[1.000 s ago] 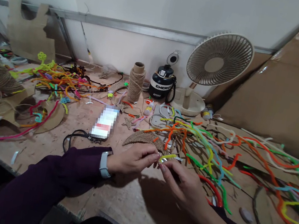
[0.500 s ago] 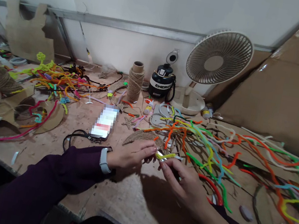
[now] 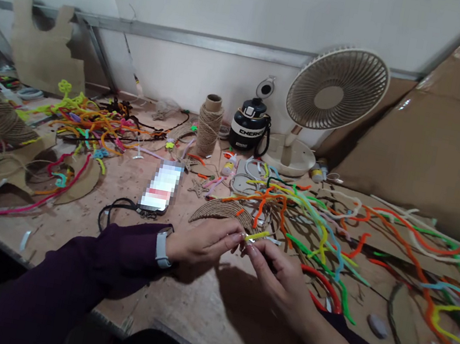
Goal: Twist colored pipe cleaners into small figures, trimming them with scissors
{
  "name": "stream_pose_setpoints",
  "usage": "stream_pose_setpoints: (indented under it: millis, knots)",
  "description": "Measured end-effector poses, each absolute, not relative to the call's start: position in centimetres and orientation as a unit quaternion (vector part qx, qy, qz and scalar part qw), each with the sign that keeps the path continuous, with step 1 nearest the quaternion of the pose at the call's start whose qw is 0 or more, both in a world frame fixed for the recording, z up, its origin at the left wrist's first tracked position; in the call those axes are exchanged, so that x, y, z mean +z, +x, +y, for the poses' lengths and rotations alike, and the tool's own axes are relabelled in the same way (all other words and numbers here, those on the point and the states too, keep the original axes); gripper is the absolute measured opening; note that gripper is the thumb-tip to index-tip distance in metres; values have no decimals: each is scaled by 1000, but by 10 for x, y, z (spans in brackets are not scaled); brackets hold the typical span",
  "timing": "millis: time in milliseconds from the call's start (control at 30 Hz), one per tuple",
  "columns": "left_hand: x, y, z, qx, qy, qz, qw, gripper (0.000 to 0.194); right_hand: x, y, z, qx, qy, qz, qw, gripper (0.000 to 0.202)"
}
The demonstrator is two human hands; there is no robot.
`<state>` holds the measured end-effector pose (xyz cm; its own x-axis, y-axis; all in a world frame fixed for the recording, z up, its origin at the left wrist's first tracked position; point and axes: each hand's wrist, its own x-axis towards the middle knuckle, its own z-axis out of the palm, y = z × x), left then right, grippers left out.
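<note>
A short yellow pipe cleaner (image 3: 256, 236) sticks out between the fingertips of both hands, held above the table. My left hand (image 3: 209, 239) is closed in a pinch on its left end. From the other side, the thumb and fingers of my right hand (image 3: 279, 269) close together just below the yellow piece. Something small and shiny shows between the fingertips, too little to name. Just behind the hands lies a crescent wound with brown twine (image 3: 218, 210). Loose coloured pipe cleaners (image 3: 321, 244) spread out to the right of it.
A phone (image 3: 160, 186) with a strap lies left of the hands. Behind stand a twine spool (image 3: 209, 127), a black bottle (image 3: 247, 127) and a fan (image 3: 288, 155). Red-handled scissors (image 3: 332, 288) lie by my right wrist. More pipe cleaners (image 3: 88, 117) are heaped at left.
The fingertips have come closer together over the yellow pipe cleaner, and less of it and of the shiny bit shows. My right hand has shifted slightly left.
</note>
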<state>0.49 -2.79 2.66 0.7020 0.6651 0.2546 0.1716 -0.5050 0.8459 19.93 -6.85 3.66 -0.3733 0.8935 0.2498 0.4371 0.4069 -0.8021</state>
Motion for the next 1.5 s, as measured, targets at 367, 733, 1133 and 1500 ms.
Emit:
stream_pose_setpoints:
  millis: [367,733,1133,1500]
  knots:
    - [10,5,-22,294,875,260,284,22,34,199,-70,380,-464,-728,331,36]
    - [15,1,-21,260,878,249,314,21,31,197,-72,360,-459,-735,345,34]
    - [25,-1,-21,241,860,201,403,20,27,198,-73,363,-464,-741,322,36]
    - [27,-1,-24,260,843,194,429,26,26,196,-74,426,-470,-702,322,36]
